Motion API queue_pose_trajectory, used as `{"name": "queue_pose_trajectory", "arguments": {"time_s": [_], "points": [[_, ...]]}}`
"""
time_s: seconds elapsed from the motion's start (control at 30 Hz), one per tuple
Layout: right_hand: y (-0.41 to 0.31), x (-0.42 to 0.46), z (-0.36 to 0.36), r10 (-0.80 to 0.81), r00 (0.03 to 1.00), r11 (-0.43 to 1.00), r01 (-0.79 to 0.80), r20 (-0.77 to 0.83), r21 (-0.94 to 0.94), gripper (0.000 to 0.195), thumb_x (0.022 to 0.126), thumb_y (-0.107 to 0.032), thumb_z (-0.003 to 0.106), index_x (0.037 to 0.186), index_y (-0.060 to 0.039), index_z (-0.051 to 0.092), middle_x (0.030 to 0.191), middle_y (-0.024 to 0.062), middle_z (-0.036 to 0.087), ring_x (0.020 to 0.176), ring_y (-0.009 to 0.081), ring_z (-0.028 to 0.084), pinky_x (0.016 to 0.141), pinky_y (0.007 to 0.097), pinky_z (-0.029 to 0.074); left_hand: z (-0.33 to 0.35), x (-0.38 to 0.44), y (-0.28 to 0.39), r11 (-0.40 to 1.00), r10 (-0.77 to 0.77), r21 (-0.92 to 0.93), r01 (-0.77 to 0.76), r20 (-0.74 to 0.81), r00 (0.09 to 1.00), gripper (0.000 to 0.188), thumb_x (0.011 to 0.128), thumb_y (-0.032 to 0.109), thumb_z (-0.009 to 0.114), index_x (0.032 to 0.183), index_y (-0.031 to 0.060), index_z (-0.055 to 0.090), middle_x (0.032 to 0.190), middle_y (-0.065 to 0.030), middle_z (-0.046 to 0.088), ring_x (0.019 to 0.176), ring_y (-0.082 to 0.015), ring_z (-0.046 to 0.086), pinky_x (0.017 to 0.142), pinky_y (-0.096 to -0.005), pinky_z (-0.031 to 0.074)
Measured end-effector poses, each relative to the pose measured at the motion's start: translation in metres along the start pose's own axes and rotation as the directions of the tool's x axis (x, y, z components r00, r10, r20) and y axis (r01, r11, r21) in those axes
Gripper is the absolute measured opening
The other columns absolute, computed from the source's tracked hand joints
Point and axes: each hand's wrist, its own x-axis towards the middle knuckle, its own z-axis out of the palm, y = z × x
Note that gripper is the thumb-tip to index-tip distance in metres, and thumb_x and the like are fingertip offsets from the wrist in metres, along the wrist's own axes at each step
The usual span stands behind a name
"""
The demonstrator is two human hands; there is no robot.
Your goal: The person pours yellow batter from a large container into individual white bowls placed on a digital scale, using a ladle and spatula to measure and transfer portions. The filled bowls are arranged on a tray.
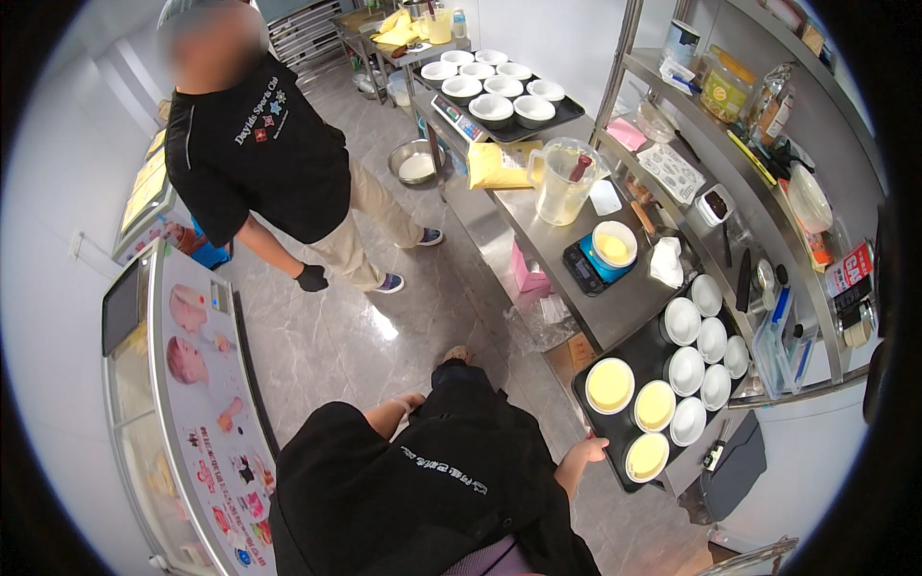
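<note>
My right hand (592,451) is at the near left edge of a black baking tray (618,471), its fingers curled on the rim. Three white paper cups on that tray hold pale yellow batter, among them a filled cup (609,386). Several empty white cups (686,371) stand behind them. My left hand (413,400) hangs beside my thigh, partly hidden by my black apron. Farther along the steel table, a blue-topped digital scale (589,269) carries a cup with yellow batter (614,247). Beyond it stands a clear plastic pitcher (564,183) with a dark red handle sticking out.
Another person (263,155) with a black glove stands ahead on the left. A second tray of white cups (502,86) is at the far table end. Steel shelves (727,108) overhang the right side. A display freezer (209,403) stands left; a metal bowl (416,163) is low down.
</note>
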Motion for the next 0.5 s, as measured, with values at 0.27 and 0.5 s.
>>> {"name": "queue_pose_trajectory", "arguments": {"time_s": [0.27,0.5], "points": [[0.007,0.011,0.001,0.037,0.999,0.999,-0.038,0.023,0.021,0.038,0.081,-0.014,0.052,0.094,0.0199,0.042,0.075,0.0247,0.059,0.057,0.0272,0.06,0.046,0.0307,0.051,0.001,-0.013,0.005,0.998,-0.047,-0.04,0.048,0.027,0.999,0.022,0.073,0.023,0.063,0.084,0.0042,0.067,0.085,-0.0077,0.067,0.072,-0.0235,0.061,0.066,-0.0393,0.045],[0.02,0.023,-0.001,0.006,0.998,0.998,-0.009,0.057,0.064,0.037,0.079,-0.013,0.053,0.095,0.0179,0.042,0.074,0.023,0.058,0.055,0.0268,0.058,0.046,0.031,0.051,-0.003,-0.023,0.016,0.999,-0.017,0.041,0.019,-0.042,0.999,0.026,0.074,0.026,0.064,0.087,0.0035,0.066,0.085,-0.0067,0.066,0.072,-0.0231,0.061,0.066,-0.0399,0.045]]}}
